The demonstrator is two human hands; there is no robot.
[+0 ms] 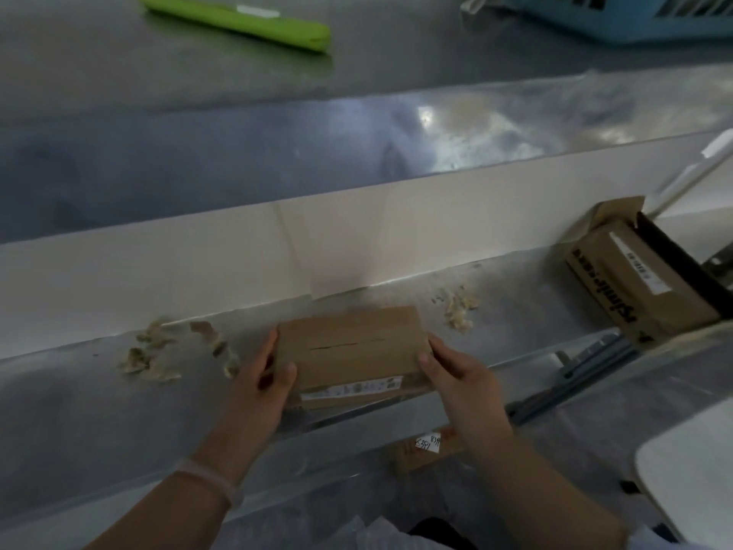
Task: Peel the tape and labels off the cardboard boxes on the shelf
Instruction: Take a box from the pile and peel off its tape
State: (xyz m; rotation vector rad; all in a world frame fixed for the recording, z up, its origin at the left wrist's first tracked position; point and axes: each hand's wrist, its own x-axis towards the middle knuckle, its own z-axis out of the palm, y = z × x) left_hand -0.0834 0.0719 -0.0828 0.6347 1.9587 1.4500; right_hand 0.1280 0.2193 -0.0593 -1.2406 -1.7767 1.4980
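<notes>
While left hand (265, 377) and right hand (456, 377) clasp the flat brown cardboard box (349, 343) by its ends, it seems light, stiff; start at white printed label (351, 389) corner.

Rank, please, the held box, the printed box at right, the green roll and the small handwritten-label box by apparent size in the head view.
1. Held box and printed box: alike in size; the held one is nearer, so unranked.
2. Green roll, long but thin.
3. Small handwritten-label box, partly hidden.
</notes>
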